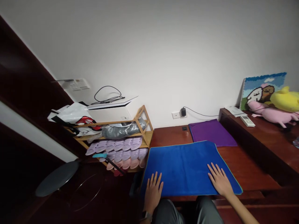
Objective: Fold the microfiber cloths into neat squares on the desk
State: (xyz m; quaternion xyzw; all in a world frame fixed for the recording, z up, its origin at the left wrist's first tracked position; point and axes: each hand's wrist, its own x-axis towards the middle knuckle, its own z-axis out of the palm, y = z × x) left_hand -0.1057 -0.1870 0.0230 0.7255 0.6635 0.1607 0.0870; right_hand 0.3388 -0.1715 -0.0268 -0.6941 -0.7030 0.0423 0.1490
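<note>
A blue cloth with a light green edge lies spread out on the wooden desk. Flat on its front left part rests my left hand, fingers stretched out. My right hand lies palm down near the cloth's right edge, its fingers also spread. Neither hand grips anything. Behind the blue cloth lies a folded purple cloth, partly touching or overlapped by its far edge.
A wooden rack with several lilac and pink slippers stands left of the desk. A black plug sits in the wall socket. On the higher surface at right are a remote control and a pink plush toy. A round stool stands far left.
</note>
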